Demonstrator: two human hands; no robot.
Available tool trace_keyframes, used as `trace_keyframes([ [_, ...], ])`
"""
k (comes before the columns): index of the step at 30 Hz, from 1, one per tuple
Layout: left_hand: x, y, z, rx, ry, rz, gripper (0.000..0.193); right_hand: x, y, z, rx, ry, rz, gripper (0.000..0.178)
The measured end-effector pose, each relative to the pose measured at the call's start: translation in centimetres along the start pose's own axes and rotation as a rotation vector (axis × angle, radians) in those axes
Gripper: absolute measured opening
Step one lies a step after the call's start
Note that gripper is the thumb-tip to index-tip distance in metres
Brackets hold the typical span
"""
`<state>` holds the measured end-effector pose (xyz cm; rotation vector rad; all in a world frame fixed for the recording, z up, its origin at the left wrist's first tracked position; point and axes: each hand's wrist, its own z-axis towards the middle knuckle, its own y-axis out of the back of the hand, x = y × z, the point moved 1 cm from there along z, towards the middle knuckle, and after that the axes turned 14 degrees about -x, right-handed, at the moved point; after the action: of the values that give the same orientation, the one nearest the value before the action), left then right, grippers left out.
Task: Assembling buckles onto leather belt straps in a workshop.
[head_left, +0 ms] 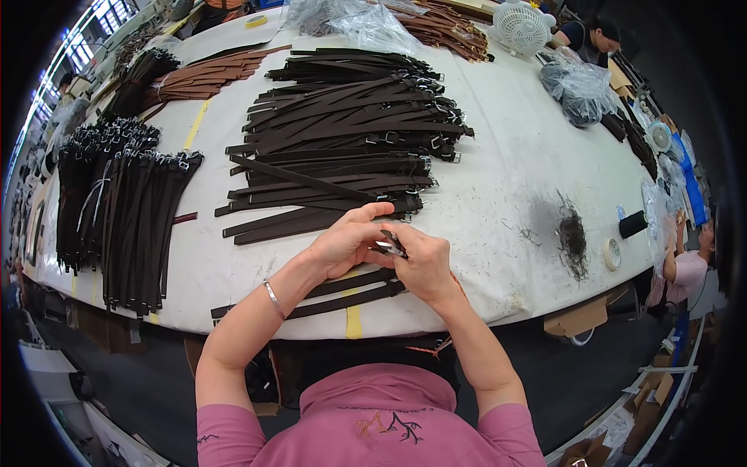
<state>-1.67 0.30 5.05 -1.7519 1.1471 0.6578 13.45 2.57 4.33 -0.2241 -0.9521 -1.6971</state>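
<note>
My left hand (350, 240) and my right hand (422, 261) meet above the near part of the table. Small dark-handled metal thread snips (391, 244) show between them, in my closed right hand. The fingers of my left hand are bent in beside the snips; what they pinch is hidden. Two dark brown buckle straps (342, 300) lie just below my hands, their right ends partly under the right hand. Beyond my fingers spreads a large pile of dark straps (342, 117) with metal buckles at the right. One strap (303, 178) slants across the pile toward my left hand.
Bundled dark straps (128, 210) hang over the table's left side. Brown straps (218, 71) lie behind them. Right of my hands are a heap of thread scraps (572, 241), a tape roll (612, 254) and a black spool (632, 225). A white fan (523, 28) stands far back; other people work at right.
</note>
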Motion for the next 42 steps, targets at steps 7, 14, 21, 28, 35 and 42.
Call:
trace_keyframes([
  [7,-1.8,2.5,-2.3,-0.068,-0.224,0.172,0.049,-2.3,0.7,1.5,0.208,-0.211,-0.123,0.008],
  [14,-0.1,5.4,-3.2,-0.241,-0.397,0.396,0.027,-1.5,-0.3,1.8,0.508,-0.137,-0.268,0.013],
  [21,0.0,6.2,-3.0,-0.293,-0.354,0.044,0.026,-1.4,-1.4,1.3,0.509,-0.075,-0.383,0.014],
  [28,-0.2,4.9,-2.3,-0.160,-0.265,-0.181,0.024,0.7,-2.3,1.9,0.328,-0.641,0.380,0.020],
  [35,-1.3,4.1,-3.2,-0.265,-0.432,-0.044,0.029,-0.2,-2.5,2.0,0.461,-0.603,0.199,0.014],
  [42,-0.5,7.2,-5.8,-0.447,-0.524,0.802,0.017,0.7,-4.6,2.2,0.536,-0.113,-0.210,0.015],
])
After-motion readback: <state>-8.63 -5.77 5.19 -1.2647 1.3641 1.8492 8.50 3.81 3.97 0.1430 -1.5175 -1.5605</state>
